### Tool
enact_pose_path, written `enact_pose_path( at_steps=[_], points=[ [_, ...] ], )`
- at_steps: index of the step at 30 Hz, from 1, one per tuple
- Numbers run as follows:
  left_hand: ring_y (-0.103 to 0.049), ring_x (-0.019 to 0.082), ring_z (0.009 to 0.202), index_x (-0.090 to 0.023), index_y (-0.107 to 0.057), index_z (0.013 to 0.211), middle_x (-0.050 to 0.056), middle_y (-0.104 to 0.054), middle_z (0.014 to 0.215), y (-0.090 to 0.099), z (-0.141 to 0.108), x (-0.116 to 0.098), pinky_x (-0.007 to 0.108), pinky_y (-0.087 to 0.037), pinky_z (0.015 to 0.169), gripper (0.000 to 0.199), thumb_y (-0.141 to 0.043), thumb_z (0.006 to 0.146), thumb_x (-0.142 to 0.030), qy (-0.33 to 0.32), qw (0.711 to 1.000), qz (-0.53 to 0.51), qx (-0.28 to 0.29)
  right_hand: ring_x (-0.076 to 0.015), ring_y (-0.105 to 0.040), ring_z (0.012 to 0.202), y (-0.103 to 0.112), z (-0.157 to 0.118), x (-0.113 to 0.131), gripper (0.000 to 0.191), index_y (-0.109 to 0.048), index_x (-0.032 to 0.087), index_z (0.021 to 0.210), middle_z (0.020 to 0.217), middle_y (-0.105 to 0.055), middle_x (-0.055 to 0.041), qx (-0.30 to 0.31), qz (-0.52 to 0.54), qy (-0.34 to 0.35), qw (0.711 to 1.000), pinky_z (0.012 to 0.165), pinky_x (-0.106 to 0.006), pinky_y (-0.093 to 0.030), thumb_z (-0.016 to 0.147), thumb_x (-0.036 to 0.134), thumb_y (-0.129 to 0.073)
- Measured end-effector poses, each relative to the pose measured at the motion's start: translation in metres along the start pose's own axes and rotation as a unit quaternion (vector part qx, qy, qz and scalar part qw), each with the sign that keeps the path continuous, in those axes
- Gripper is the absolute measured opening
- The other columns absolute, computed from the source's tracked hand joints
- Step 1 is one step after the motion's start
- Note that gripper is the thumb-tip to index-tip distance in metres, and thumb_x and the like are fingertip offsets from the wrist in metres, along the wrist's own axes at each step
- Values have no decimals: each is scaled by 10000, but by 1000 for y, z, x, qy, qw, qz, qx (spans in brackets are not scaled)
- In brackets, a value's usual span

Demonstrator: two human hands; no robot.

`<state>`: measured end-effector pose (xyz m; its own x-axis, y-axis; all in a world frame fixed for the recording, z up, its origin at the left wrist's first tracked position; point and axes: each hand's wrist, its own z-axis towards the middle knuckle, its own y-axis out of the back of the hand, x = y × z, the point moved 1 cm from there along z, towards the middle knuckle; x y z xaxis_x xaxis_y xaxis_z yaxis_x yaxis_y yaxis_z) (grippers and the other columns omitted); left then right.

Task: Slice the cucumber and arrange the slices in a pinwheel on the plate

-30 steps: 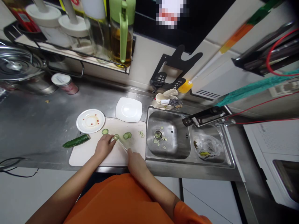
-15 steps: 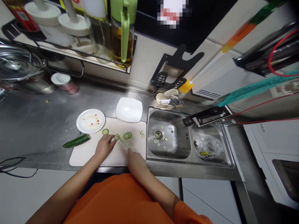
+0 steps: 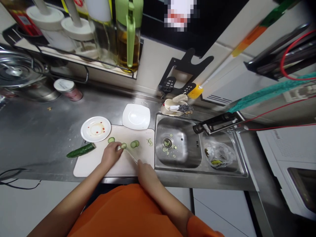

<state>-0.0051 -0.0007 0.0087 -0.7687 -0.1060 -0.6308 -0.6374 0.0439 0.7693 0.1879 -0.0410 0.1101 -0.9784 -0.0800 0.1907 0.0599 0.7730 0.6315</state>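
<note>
- On the pale cutting board, a short cucumber piece sits near the middle, at the fingertips of the left hand.
- The left hand comes in from the left side with its fingers bent and drawn together, pinching that piece from its left; how the thumb bears on it is too small to make out.
- The right hand is closed around the handle of a knife, over the board's lower right part. The thin blade slants up and left toward the pinched piece — whether the edge touches it, I cannot tell.
- Just to the right of the piece lies a small overlapping group of cucumber slices; farther right, near the sink, are some thin green slivers.
- Up and left of the piece, a single round slice lies flat, near the left knuckles.
- A long dark-green cucumber rests across the board's left edge, one end on the board and the rest on the steel counter.
- Behind it stands a round plate with red bits and a brownish stain; a squarish white plate is to its right, overlapping the board's far edge.
- Beside the board, the sink has pale slices scattered around its drain.
</note>
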Motion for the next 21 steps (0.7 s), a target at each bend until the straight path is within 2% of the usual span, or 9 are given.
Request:
enact_pose_path(
  at_steps=[5,8,15,21],
  points=[
    [-590,154,706,-221,-632,795,3,-667,787,6,0,-10,249,-433,690,169,-509,774,-335,34,999,-25,25,-236,-630,970,1,-12,-13,356,-482,164,1150,926,-651,-134,7,0,-16,1000,730,-281,-462,860,20,-334],
    [-602,147,705,-229,-638,817,-12,-683,786,11,-1,-9,236,-427,689,183,-493,778,-335,61,997,-42,26,-251,-628,971,-1,-14,-16,372,-488,171,1150,942,-651,-137,11,6,-24,1000,719,-290,-467,851,17,-329],
    [-602,153,677,-215,-654,839,-8,-675,716,35,5,10,246,-414,667,230,-516,771,-386,140,988,-4,-68,-246,-623,971,-3,-13,-18,378,-482,172,1168,963,-647,-141,25,16,-26,999,725,-293,-466,850,28,-338],
    [-601,188,717,-210,-671,878,32,-686,779,37,10,22,282,-413,674,269,-464,813,-369,118,987,90,-66,-240,-625,962,-4,-12,-19,365,-475,183,1166,941,-641,-129,22,6,-28,999,707,-286,-459,858,41,-342]
  ],
)
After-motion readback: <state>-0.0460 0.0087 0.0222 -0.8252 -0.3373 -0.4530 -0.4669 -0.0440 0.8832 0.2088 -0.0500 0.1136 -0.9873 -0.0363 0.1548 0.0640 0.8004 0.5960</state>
